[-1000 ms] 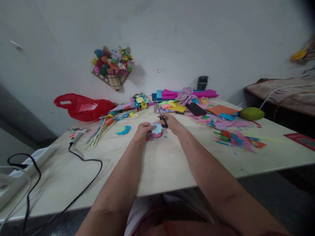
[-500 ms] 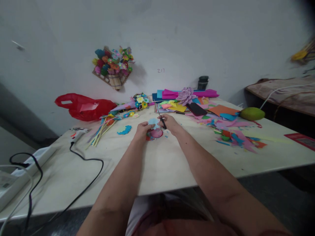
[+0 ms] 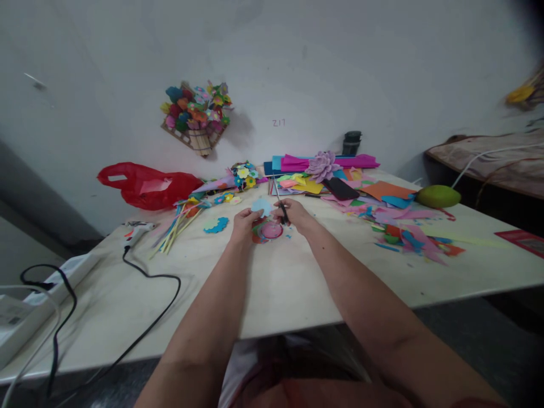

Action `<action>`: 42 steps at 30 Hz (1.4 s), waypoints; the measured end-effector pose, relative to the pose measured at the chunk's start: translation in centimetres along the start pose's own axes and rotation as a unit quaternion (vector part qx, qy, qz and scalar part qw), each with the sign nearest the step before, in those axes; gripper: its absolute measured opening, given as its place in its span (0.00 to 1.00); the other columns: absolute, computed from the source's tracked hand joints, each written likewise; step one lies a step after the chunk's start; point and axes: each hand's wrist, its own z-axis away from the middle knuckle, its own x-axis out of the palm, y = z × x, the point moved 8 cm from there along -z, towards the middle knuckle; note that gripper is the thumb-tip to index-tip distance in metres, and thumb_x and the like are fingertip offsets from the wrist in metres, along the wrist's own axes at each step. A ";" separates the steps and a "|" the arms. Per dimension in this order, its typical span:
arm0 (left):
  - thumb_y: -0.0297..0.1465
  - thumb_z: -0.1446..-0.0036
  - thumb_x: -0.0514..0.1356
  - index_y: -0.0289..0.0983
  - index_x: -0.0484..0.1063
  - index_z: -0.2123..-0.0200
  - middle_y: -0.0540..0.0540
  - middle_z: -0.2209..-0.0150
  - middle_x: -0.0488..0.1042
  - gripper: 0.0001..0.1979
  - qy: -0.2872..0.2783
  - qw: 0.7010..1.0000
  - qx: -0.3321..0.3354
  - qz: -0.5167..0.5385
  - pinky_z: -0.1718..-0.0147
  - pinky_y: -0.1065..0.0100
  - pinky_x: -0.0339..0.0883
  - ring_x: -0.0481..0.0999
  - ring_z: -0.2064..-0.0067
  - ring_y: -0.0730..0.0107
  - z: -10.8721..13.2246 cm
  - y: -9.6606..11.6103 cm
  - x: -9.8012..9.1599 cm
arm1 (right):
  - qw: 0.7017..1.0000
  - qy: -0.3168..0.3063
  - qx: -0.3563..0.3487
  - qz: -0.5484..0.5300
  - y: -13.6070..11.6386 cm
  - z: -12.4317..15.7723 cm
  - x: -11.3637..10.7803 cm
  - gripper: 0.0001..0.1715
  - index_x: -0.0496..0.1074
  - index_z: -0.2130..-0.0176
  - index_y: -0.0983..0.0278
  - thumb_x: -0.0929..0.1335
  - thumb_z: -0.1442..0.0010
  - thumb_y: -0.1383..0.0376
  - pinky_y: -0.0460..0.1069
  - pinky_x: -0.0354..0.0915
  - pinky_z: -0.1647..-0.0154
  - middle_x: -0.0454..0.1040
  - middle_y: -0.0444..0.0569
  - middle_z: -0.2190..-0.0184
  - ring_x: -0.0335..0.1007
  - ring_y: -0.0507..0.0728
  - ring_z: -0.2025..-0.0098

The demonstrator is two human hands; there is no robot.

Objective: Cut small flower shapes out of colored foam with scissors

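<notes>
While raised off the worktop [image 3: 297, 283] so blades can reach its edge: blue paper cutout [image 3: 260, 205], pinched by left hand [image 3: 243, 222]; scissors [image 3: 278, 201], right hand [image 3: 297, 214] grip closed around handles, blades possibly touching it.

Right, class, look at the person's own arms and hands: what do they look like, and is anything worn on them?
Both arms are bare along their whole visible length: no sleeves, gloves, watch or bracelet show on the left arm or the right arm. The left hand and right hand are bare too; whether there are rings is too small to tell.
</notes>
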 end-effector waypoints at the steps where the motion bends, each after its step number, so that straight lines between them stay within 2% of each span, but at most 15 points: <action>1: 0.31 0.68 0.69 0.34 0.70 0.78 0.51 0.78 0.70 0.13 0.003 1.000 0.004 0.006 0.69 0.70 0.67 0.71 0.76 0.76 -0.1 0.1 -0.1 | 1.000 -0.011 0.003 0.005 0.2 -0.1 0.1 0.17 0.65 0.63 0.67 0.71 0.54 0.68 0.41 0.47 0.89 0.70 0.42 0.82 0.66 0.49 0.83; 9: 0.30 0.67 0.69 0.35 0.65 0.80 0.52 0.79 0.69 0.14 0.052 0.997 0.024 0.046 0.64 0.69 0.69 0.73 0.74 0.75 -0.6 0.2 -1.3 | 0.995 -0.099 0.005 0.031 0.1 0.5 1.2 0.20 0.67 0.68 0.67 0.71 0.51 0.54 0.41 0.49 0.89 0.71 0.45 0.80 0.66 0.49 0.83; 15: 0.32 0.64 0.68 0.35 0.69 0.74 0.49 0.76 0.73 0.13 0.054 0.998 0.007 0.042 0.67 0.71 0.68 0.75 0.72 0.73 -0.5 0.2 -1.2 | 0.991 -0.132 0.004 0.026 0.2 0.8 1.9 0.21 0.66 0.70 0.67 0.71 0.51 0.52 0.42 0.55 0.88 0.72 0.47 0.81 0.66 0.50 0.82; 21: 0.30 0.64 0.68 0.35 0.68 0.73 0.50 0.75 0.73 0.14 0.080 0.995 -0.003 0.063 0.68 0.72 0.68 0.76 0.71 0.73 -0.5 0.1 -1.5 | 0.985 -0.168 0.006 0.028 0.3 1.2 2.5 0.21 0.67 0.69 0.66 0.70 0.50 0.51 0.42 0.56 0.87 0.72 0.47 0.80 0.65 0.50 0.82; 30: 0.30 0.64 0.68 0.37 0.63 0.76 0.51 0.76 0.72 0.15 0.093 0.993 -0.015 0.075 0.71 0.73 0.68 0.78 0.68 0.69 -0.2 0.2 -1.2 | 0.982 -0.177 -0.003 0.069 0.3 1.5 3.1 0.20 0.68 0.72 0.67 0.69 0.49 0.52 0.42 0.57 0.87 0.73 0.48 0.79 0.65 0.49 0.81; 42: 0.29 0.61 0.66 0.36 0.65 0.73 0.50 0.73 0.74 0.12 0.083 0.994 -0.022 0.073 0.71 0.73 0.68 0.77 0.69 0.71 -0.5 -0.1 -1.2 | 0.978 -0.186 0.004 0.091 0.3 1.7 3.3 0.19 0.67 0.74 0.67 0.69 0.48 0.52 0.41 0.54 0.88 0.71 0.47 0.81 0.65 0.49 0.82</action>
